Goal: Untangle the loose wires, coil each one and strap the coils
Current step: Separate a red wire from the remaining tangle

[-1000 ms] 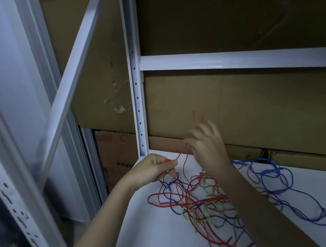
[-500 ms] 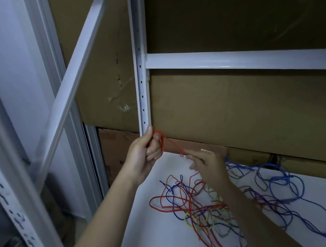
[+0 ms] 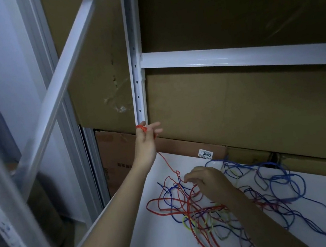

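We are holding our left hand [image 3: 147, 143] raised near the foot of the white shelf upright [image 3: 135, 65], with a few turns of the red wire [image 3: 168, 164] looped around its fingers; two fingers are sticking out fairly straight while the loops are sitting by the thumb and forefinger. From that hand the red wire is running down and to the right to our right hand [image 3: 206, 181], which is hovering low over the white shelf board [image 3: 152, 245]. Its fingers are curling downward at the point where the red strand arrives, and they seem to be pinching it, though the fingertips are turned away from us. Under and beyond the right hand the tangle of wires is lying spread on the board: red loops toward the left, a blue wire [image 3: 288, 181] sprawling to the right, and a yellow-green wire [image 3: 187, 222] threading through the middle. Behind the board, cardboard boxes [image 3: 237, 104] are standing, one bearing a small white label [image 3: 205, 154] reading 3055.
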### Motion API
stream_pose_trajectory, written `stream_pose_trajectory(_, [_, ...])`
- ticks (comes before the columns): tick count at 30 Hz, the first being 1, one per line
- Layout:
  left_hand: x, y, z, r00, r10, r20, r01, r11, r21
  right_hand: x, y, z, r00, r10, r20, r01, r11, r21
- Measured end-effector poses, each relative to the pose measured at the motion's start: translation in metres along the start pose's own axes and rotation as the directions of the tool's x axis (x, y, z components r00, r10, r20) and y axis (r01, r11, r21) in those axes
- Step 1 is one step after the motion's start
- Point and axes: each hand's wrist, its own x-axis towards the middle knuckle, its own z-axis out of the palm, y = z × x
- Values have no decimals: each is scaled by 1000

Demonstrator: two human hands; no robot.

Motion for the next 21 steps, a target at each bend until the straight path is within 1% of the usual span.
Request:
stream_pose_trajectory(1, [1,-6,0,999,29,42,-36,982,184,-1,0,-1,1000,-9,-21,9,1000,29])
stream_pose_trajectory(2, [1,-12,-1,993,44,107,-82,921,380,-3,-1,-3,999,3,-47,1,997,75])
stream_pose_trajectory(3, [0,-19,-3,983,55,178,-145,823,550,-4,-1,-6,996,32,-83,-20,989,148])
stream_pose_trajectory(4, [-1,-26,-4,966,70,250,-223,719,658,-5,0,-10,988,73,-134,-40,972,231])
stream_pose_trajectory(5, [-3,-31,-5,944,81,321,-297,639,710,-5,1,-15,975,118,-187,-55,949,311])
stream_pose_trajectory(6, [-5,-34,-6,921,80,382,-353,590,726,-5,3,-22,959,163,-233,-67,925,374])
stream_pose_trajectory(7, [-6,-36,-7,901,69,428,-389,565,727,-4,5,-29,942,206,-266,-77,902,425])
stream_pose_trajectory(10, [-11,-35,-10,859,-10,512,-427,537,727,0,17,-48,892,281,-354,-105,891,441])
stream_pose_trajectory(12, [-14,-34,-12,836,-46,547,-434,554,710,5,25,-55,864,334,-376,-149,884,443])
stream_pose_trajectory(13, [-16,-34,-14,830,-41,557,-437,573,694,9,28,-56,858,334,-390,-160,896,414])
stream_pose_trajectory(16, [-19,-32,-15,839,-32,544,-393,656,644,22,24,-54,895,222,-387,-146,965,216])
stream_pose_trajectory(18, [-20,-26,-15,854,-40,518,-328,732,597,29,18,-47,939,109,-325,-107,994,24])
stream_pose_trajectory(20, [-22,-21,-13,864,-39,501,-305,752,584,33,10,-36,972,-3,-234,-27,992,-124])
stream_pose_trajectory(21, [-24,-20,-13,870,-33,492,-305,748,590,34,6,-30,977,-34,-209,5,990,-139])
